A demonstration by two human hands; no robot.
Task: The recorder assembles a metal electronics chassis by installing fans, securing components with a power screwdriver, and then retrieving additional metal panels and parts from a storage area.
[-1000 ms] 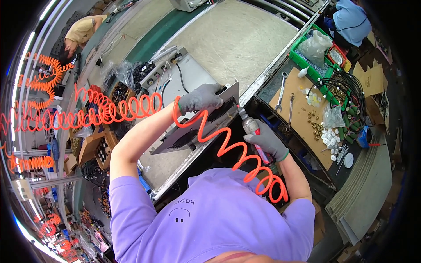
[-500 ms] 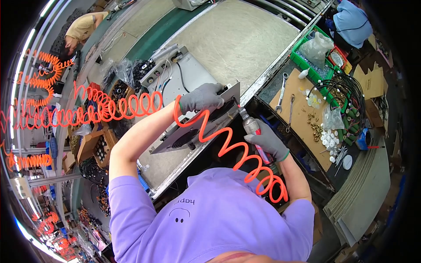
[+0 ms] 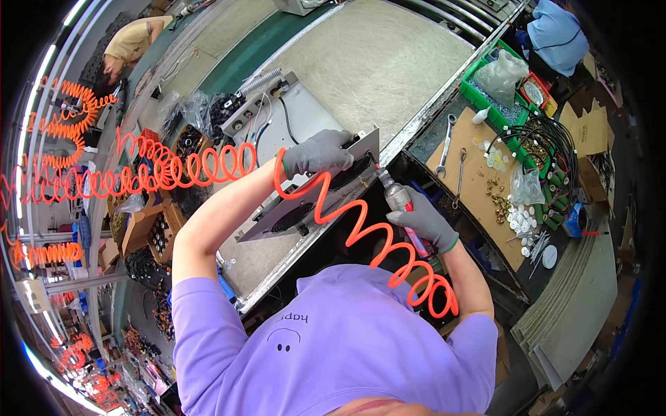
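Grey metal forms the tilted panel (image 3: 336, 195) in front of us, its upper edge clasped in our left hand (image 3: 319, 154). To its right, our right hand (image 3: 427, 225) wraps around a driver (image 3: 397, 197), tip near the panel; we cannot tell if they touch.

You have 1 L hand (image 3: 319, 152) & 1 R hand (image 3: 424, 225), tot. 2, w/ 1 power tool (image 3: 397, 198) and 1 flat panel (image 3: 362, 146). Near you are also 2 wrenches (image 3: 445, 148), 1 sm. white bottle (image 3: 480, 116), 1 blue box (image 3: 574, 220) and 2 co-workers (image 3: 557, 38). White washers (image 3: 522, 218): many pcs, too small for exact count.
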